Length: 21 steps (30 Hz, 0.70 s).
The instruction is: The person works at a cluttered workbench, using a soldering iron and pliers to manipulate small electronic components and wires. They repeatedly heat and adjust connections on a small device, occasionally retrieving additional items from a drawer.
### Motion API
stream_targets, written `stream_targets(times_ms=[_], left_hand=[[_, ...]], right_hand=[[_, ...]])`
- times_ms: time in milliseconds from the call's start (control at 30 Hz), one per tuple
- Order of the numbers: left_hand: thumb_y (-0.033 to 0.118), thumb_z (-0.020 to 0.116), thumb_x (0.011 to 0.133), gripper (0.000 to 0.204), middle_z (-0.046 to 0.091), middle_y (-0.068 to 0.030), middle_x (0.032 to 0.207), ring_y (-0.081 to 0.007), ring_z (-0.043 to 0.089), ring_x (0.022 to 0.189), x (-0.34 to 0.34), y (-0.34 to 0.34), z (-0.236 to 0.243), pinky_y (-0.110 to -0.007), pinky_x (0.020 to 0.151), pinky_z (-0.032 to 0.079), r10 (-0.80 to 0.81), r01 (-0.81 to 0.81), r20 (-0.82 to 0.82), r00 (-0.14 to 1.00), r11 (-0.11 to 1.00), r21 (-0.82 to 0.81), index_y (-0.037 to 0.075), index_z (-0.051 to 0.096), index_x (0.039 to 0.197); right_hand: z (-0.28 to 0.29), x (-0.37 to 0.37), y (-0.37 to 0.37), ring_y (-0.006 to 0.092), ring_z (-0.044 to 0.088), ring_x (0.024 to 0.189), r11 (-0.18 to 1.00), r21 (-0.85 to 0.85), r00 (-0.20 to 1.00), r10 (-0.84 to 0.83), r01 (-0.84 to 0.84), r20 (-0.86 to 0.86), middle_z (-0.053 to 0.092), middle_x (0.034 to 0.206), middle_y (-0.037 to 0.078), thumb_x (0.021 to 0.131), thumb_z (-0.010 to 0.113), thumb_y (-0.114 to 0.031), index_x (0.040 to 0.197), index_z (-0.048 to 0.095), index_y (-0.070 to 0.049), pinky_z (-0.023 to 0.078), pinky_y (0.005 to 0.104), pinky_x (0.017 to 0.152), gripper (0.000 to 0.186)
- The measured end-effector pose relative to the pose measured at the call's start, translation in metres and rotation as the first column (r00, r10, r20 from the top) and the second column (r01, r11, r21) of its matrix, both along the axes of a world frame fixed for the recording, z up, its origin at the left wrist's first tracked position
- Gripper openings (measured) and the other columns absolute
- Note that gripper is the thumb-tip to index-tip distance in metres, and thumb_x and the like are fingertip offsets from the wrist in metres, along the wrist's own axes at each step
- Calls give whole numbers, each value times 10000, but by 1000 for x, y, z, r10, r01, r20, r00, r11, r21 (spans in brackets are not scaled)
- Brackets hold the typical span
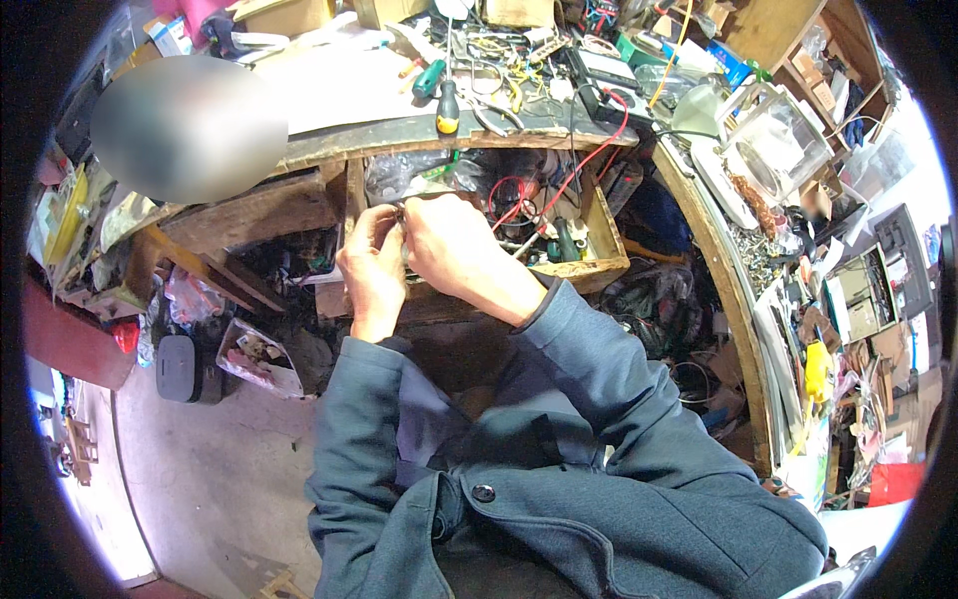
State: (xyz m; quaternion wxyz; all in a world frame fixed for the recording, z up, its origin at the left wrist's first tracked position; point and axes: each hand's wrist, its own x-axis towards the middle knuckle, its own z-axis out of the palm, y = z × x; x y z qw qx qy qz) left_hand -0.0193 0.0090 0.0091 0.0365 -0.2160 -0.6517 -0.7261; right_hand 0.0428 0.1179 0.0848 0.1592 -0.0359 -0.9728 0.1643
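My left hand and my right hand meet over the left part of an open wooden drawer. Fingers of both are pinched together around something small and dark, mostly hidden by them, so its kind does not show. Beside my right hand, the drawer holds red wires, clear plastic bags and a dark-green-handled tool. On the bench just beyond lie a screwdriver with a black and yellow handle, a green-handled tool and a pair of pliers.
The bench edge runs above the drawer. A red cable hangs over it from a boxy device. Clutter and a clear plastic case fill the right-hand bench. On the floor at left stand a black case and an open box.
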Motion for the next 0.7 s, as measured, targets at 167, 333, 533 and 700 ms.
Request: stream_targets(times_ms=[167,333,533,700], left_hand=[[-61,651,910,192,758,-106,1007,-139,700,910,-4,0,-2,-285,829,558,51,-54,-44,998,996,-72,-35,690,1096],[-77,660,912,201,733,-88,997,-132,694,898,-7,-6,11,-274,799,573,-118,85,223,968,985,150,-45,661,1110],[-66,686,884,192,741,-83,991,-132,690,910,-4,-1,1,-287,824,564,22,-21,17,1000,998,-55,-33,692,1073],[-66,687,884,217,741,-85,1011,-119,681,931,-7,-5,5,-279,843,554,-70,61,141,988,996,68,-34,680,1099]], right_hand=[[-8,-1,4,430,704,767,999,-39,997,34,-36,-70,690,807,259,846,657,-141,896,646,31,571,501,693,180],[-17,-3,-2,452,675,712,994,-106,990,13,-28,-142,658,726,263,860,633,-112,863,603,40,538,530,664,155],[-4,-6,7,436,702,786,998,-36,998,49,-50,-25,688,823,269,811,701,-171,922,644,24,576,508,706,232],[-12,-3,4,439,701,784,997,-59,998,47,-50,-52,686,818,268,825,684,-152,933,626,25,573,512,709,215]])
